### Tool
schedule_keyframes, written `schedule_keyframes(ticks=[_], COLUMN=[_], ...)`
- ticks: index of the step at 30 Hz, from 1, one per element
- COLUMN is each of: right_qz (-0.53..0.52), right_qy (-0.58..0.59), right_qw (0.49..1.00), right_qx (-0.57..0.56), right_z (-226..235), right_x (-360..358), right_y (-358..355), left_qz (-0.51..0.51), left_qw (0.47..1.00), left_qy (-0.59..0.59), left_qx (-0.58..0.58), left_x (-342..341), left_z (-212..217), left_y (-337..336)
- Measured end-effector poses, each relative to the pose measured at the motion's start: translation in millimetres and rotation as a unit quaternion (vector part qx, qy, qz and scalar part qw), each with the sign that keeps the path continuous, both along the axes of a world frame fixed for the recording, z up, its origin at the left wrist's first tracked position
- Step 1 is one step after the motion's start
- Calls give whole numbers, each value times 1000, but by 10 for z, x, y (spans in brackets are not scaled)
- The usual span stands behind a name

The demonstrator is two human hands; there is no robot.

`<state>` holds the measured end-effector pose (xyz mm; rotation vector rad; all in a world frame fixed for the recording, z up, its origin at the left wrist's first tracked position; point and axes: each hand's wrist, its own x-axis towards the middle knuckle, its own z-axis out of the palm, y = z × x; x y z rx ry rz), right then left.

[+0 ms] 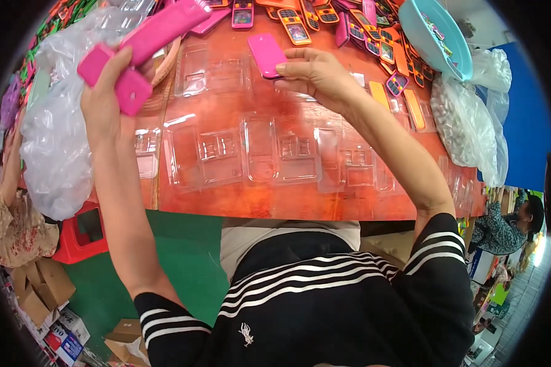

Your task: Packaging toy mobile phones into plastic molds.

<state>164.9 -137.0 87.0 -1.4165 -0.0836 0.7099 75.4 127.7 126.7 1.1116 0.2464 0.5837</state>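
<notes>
My left hand (104,98) is raised at the left and grips a stack of pink toy phones (142,50), their backs up. My right hand (315,73) reaches over the orange table (226,199) and pinches one pink toy phone (266,55) by its near end, just above the table. Below both hands lie several clear plastic blister trays (260,153) in a row, empty, with phone-shaped pockets.
Many pink and orange toy phones (324,18) are heaped at the table's far side. A turquoise bowl (434,37) and a clear bag of small parts (465,122) stand at the right. A big clear bag (55,140) hangs left. Other people sit at both sides.
</notes>
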Motion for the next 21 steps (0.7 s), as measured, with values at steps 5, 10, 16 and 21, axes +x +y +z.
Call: schedule_keyframes(ticks=[5, 10, 16, 21], right_qz=[-44, 82, 132, 93], right_qy=[9, -245, -277, -113], right_qw=[999, 897, 910, 989], right_qx=[-15, -359, -277, 12], right_z=[-230, -35, 142, 172], right_x=[-184, -212, -332, -401], right_y=[104, 131, 270, 586], left_qz=[25, 30, 8, -54], left_qw=[996, 992, 985, 979], left_qy=[73, 58, 66, 88], left_qx=[-36, -108, -160, -177], left_x=[-572, -779, -785, -852], left_z=[-261, -428, -503, -565], left_y=[9, -198, -423, -533])
